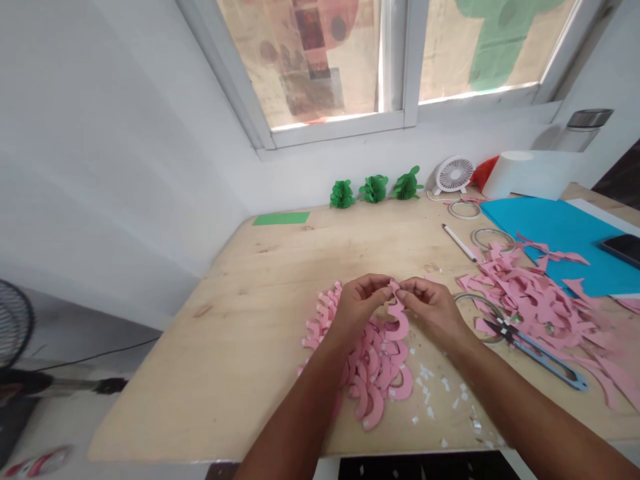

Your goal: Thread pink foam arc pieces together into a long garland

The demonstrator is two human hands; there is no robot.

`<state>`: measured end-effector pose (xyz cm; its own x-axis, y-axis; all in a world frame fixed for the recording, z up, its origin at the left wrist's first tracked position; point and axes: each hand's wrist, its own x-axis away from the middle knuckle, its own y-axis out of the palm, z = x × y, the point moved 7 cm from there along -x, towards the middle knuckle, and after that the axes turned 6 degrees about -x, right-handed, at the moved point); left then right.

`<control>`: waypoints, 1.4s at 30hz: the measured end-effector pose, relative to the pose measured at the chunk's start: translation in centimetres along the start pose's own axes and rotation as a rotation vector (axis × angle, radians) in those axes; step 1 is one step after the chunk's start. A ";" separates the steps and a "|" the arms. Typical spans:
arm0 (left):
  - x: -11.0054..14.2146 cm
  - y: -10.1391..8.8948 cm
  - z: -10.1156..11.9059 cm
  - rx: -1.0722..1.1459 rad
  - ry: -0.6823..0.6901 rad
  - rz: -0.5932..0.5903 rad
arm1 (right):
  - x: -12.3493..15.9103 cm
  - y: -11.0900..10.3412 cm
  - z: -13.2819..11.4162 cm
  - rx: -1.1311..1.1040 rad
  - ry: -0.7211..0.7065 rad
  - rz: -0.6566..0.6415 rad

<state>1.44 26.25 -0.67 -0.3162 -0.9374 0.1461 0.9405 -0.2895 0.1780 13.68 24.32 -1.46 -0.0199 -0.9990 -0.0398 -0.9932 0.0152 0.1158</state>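
Observation:
My left hand (367, 297) and my right hand (427, 303) meet with fingertips pinched on a small pink paper piece (394, 287). Most of that piece is hidden by the fingers. Beneath and beside my left hand lies a pile of curved pink paper cutouts (367, 367), many with small white squares at their ends. My left forearm covers part of the pile. Tiny white scraps (427, 383) are scattered on the table below my right hand.
Right of my hands lie pink paper offcuts (535, 293), scissors (540, 357), tape rolls (493, 239), a white pen (459, 242) and blue sheets (555, 233) with a phone (623, 247). Three green paper ornaments (374, 189) and a small fan (454, 175) stand along the wall.

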 end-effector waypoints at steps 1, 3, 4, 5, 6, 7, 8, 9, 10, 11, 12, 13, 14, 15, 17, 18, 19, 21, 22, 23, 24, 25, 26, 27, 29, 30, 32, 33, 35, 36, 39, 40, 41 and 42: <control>0.0 -0.1 0.0 0.007 -0.002 0.003 | 0.0 0.1 -0.1 0.017 -0.007 -0.006; -0.2 -0.3 -0.1 -0.002 0.017 0.024 | 0.0 0.2 -0.1 0.043 -0.011 -0.012; -0.3 -0.4 -0.1 -0.014 0.037 0.037 | 0.0 0.2 -0.1 0.052 -0.011 -0.015; -0.4 -0.5 0.0 -0.031 0.064 0.048 | 0.1 0.2 -0.1 0.061 -0.011 -0.016; -0.4 -0.6 0.0 -0.053 0.096 0.055 | 0.1 0.2 -0.1 0.069 -0.011 -0.017; -0.4 -0.6 0.2 -0.080 0.133 0.062 | 0.1 0.2 -0.1 0.078 -0.011 -0.017; -0.4 -0.6 0.4 -0.116 0.174 0.073 | 0.1 0.2 0.0 0.087 -0.010 -0.015; -0.3 -0.7 0.6 -0.165 0.219 0.089 | 0.1 0.2 0.0 0.093 -0.011 -0.016; -0.2 -0.7 0.9 -0.226 0.263 0.108 | 0.1 0.2 0.1 0.092 -0.015 -0.017; 0.0 -0.7 1.1 -0.293 0.304 0.129 | 0.1 0.2 0.1 0.087 -0.019 -0.020; 0.1 -0.7 1.4 -0.353 0.336 0.147 | 0.0 0.2 0.2 0.078 -0.021 -0.021; 0.1 -0.8 1.5 -0.399 0.358 0.158 | 0.0 0.1 0.2 0.064 -0.022 -0.022; 0.1 -0.8 1.5 -0.425 0.367 0.157 | -0.1 0.0 0.3 0.049 -0.020 -0.017; 0.0 -0.9 1.5 -0.435 0.363 0.144 | -0.1 -0.2 0.4 0.034 -0.013 -0.002; -0.4 -0.9 1.1 -0.435 0.333 0.091 | -0.2 -0.7 0.6 0.008 0.013 0.048; -0.5 -0.9 1.0 -0.440 0.320 0.061 | -0.3 -1.1 0.7 -0.005 0.027 0.080; -0.6 -0.8 0.9 -0.454 0.309 0.031 | -0.3 -1.4 0.8 -0.016 0.041 0.110; -0.8 -0.6 0.6 -0.531 0.288 -0.023 | -0.4 -1.9 0.8 -0.046 0.049 0.162; -0.8 -0.5 0.5 -0.601 0.280 -0.046 | -0.5 -2.2 0.7 -0.057 0.043 0.186; -0.8 -0.2 0.4 -0.691 0.280 -0.074 | -0.5 -2.4 0.6 -0.066 0.034 0.210; -0.7 0.1 0.3 -0.792 0.293 -0.114 | -0.6 -2.7 0.5 -0.073 0.028 0.231; -0.5 0.5 0.2 -0.896 0.319 -0.174 | -0.6 -2.9 0.4 -0.080 0.024 0.249; -0.3 1.1 0.1 -0.994 0.358 -0.251 | -0.6 -3.0 0.4 -0.088 0.024 0.262; 0.0 1.6 -0.1 -1.081 0.403 -0.334 | -0.7 -3.1 0.4 -0.094 0.024 0.272; 0.6 2.3 -0.7 -1.213 0.469 -0.465 | -0.7 -3.2 0.5 -0.103 0.028 0.271; 0.8 2.4 -0.9 -1.264 0.482 -0.493 | -0.7 -3.2 0.6 -0.105 0.025 0.269; 0.9 2.4 -1.2 -1.336 0.477 -0.495 | -0.8 -3.2 0.8 -0.101 0.019 0.263; 0.9 2.4 -1.3 -1.359 0.467 -0.492 | -0.8 -3.1 0.9 -0.098 0.018 0.259; 1.0 2.4 -1.5 -1.375 0.454 -0.497 | -0.8 -3.0 1.1 -0.087 0.016 0.259; 1.0 2.4 -1.5 -1.369 0.452 -0.503 | -0.8 -3.0 1.1 -0.082 0.016 0.261; 0.8 2.4 -1.1 -1.291 0.467 -0.504 | -0.7 -3.0 0.8 -0.100 0.022 0.284; 0.8 2.2 -0.9 -1.238 0.465 -0.499 | -0.6 -3.0 0.6 -0.120 0.031 0.295; 0.6 2.0 -0.7 -1.172 0.449 -0.486 | -0.5 -3.1 0.4 -0.150 0.055 0.304; 0.5 1.7 -0.5 -1.096 0.417 -0.464 | -0.4 -3.1 0.3 -0.180 0.085 0.313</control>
<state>2.92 25.25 -0.78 -0.7683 -0.6366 -0.0670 0.4243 -0.4281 -0.7979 16.73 24.72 -2.09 -0.3028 -0.9470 0.1069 -0.9040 0.3209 0.2826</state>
